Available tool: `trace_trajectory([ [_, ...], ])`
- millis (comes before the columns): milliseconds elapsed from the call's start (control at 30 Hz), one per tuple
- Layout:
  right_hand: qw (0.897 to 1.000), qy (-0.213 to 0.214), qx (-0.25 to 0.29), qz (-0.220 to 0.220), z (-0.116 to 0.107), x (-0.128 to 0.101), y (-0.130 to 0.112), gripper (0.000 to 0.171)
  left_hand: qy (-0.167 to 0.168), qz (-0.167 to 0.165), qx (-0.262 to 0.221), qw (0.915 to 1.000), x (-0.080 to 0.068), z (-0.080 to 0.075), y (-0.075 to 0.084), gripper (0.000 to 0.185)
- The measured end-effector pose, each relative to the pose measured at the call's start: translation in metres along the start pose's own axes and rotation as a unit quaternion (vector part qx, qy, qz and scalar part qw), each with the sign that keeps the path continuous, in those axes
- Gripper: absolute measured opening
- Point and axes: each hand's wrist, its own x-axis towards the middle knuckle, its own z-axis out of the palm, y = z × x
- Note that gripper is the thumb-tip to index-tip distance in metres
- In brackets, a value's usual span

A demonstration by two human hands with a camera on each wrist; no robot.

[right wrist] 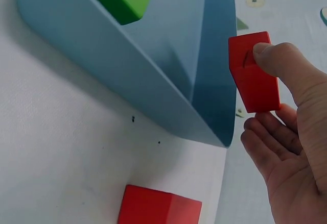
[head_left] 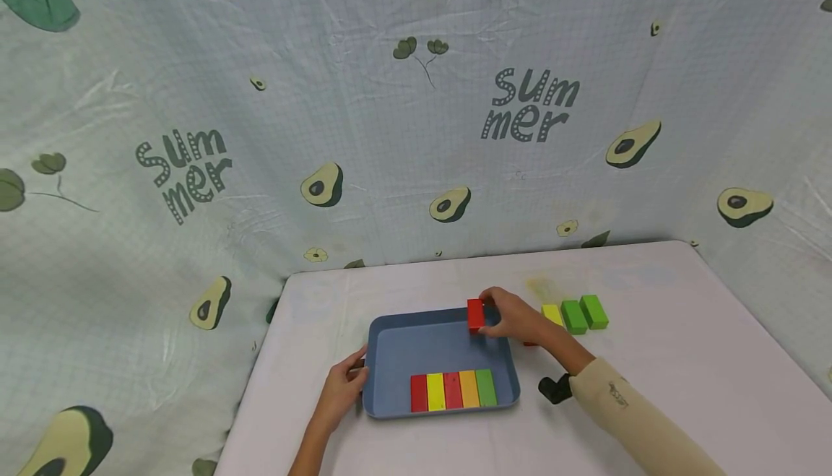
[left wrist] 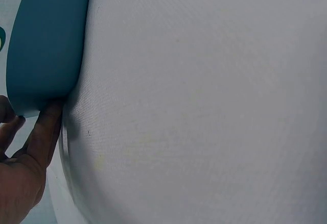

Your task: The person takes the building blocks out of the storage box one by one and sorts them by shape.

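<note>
Right hand [head_left: 513,317] is seen pinching a red block [head_left: 475,314] between thumb and fingers, held just over the far right corner of the blue tray [head_left: 390,339]. Left hand [head_left: 343,387], fingers fairly straight, is pressed against the tray's near left rim. The placing step seems to be in hand; next, the block would likely need lowering beside the row [head_left: 453,389] of five blocks at the near wall. The block is a plain, glossy red brick. Another red block [right wrist: 159,207] lies on the bench [head_left: 682,360] outside the tray.
</note>
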Motion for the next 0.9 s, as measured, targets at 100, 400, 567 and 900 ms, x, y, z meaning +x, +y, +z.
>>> trace_trajectory([
  [100,1.000,-0.003,0.000,-0.005,-0.001,-0.001,0.001,0.063,0.001,-0.001,-0.005,1.0000,0.004,0.000,-0.009,0.045],
  [400,1.000,0.002,-0.010,-0.001,-0.005,-0.003,0.002,0.063,0.014,-0.004,0.002,0.9999,0.012,-0.002,-0.034,0.046],
  [567,1.000,0.005,-0.018,-0.007,-0.005,-0.004,0.006,0.062,0.019,0.000,0.007,0.9998,0.012,-0.004,-0.034,0.046],
  [900,1.000,0.006,-0.008,-0.016,-0.004,-0.009,0.011,0.063,0.013,-0.001,-0.004,0.9999,0.013,-0.005,-0.035,0.046],
])
